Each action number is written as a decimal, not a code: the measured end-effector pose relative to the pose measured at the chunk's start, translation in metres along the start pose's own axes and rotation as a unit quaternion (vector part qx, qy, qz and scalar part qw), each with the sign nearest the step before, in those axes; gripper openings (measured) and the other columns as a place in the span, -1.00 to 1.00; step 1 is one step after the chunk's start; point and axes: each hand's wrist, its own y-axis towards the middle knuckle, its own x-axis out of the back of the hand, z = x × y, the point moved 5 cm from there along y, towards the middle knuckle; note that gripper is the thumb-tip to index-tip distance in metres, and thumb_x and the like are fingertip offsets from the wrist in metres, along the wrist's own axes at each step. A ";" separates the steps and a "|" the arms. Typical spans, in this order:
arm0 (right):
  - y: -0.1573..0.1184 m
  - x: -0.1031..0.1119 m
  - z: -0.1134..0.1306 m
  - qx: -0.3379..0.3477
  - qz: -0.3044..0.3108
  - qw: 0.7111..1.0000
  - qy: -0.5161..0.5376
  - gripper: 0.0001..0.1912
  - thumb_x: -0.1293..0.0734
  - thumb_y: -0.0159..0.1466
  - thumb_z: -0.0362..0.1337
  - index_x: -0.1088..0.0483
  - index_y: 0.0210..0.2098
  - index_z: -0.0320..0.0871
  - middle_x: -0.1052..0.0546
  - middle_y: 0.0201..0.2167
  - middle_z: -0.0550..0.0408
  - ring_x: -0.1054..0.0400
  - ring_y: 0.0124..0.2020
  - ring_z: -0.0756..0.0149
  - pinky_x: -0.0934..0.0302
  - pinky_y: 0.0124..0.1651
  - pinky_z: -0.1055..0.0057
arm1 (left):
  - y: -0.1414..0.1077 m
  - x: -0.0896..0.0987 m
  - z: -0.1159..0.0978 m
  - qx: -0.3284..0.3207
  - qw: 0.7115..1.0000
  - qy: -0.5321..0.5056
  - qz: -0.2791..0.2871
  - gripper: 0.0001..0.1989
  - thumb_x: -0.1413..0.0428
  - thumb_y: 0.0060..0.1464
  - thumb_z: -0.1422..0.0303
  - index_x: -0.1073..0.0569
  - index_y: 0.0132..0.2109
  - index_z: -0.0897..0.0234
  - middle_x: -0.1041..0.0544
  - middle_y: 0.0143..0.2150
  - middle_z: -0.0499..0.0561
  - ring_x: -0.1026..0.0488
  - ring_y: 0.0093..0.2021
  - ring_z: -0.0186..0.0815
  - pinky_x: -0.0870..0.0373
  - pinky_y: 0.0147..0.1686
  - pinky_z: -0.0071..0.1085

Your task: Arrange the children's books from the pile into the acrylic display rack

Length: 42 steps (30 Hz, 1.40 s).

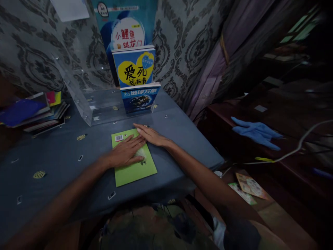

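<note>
A thin green book (135, 175) lies flat on the cloth-covered table, its barcode side up. My left hand (127, 151) rests flat on the book with its fingers stretched out. My right hand (151, 134) lies at the book's upper right edge, fingers extended, its fingertips close to those of my left hand. Behind both hands, a clear acrylic book rack (87, 113) holds books in tiers: a small blue book with a globe (142, 100), a blue book with a yellow heart (122, 67), and a tall teal book (145, 12) at the back.
A stack of books (48, 114) sits on the table's left side, blurred. To the right, a blue glove (256, 132) and a pale cable (299, 146) lie on a dark red surface. Picture booklets (252, 185) lie lower down. A patterned curtain (179, 45) hangs behind the table.
</note>
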 end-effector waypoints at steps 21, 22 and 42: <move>-0.015 -0.027 0.016 0.039 0.024 0.967 -0.251 -0.37 -0.06 0.48 -0.02 -0.08 0.41 -0.24 -0.03 0.47 -0.16 0.21 0.50 0.05 0.26 0.49 -0.07 | -0.019 -0.009 -0.099 -0.136 0.989 -0.031 -0.042 -0.37 0.10 0.40 0.09 -0.04 0.45 0.32 -0.17 0.46 0.16 -0.02 0.48 -0.23 0.14 0.45 -0.16; -0.018 -0.029 0.018 0.045 0.030 0.965 -0.255 -0.37 -0.06 0.48 -0.03 -0.06 0.42 -0.22 -0.03 0.47 -0.15 0.23 0.51 0.05 0.27 0.48 -0.09 | -0.020 -0.010 -0.099 -0.139 0.988 -0.035 -0.051 -0.40 0.09 0.40 0.13 -0.07 0.44 0.32 -0.20 0.44 0.16 -0.06 0.47 -0.22 0.09 0.45 -0.15; -0.119 -0.036 0.054 0.086 0.091 0.957 -0.260 -0.12 -0.18 0.40 0.17 0.27 0.50 -0.05 0.02 0.48 -0.07 0.14 0.49 0.05 0.15 0.48 -0.07 | -0.051 -0.002 0.037 0.249 0.940 -0.013 -0.234 -0.45 0.19 0.38 0.13 -0.27 0.32 0.39 -0.30 0.37 0.30 -0.20 0.39 0.00 -0.18 0.33 0.03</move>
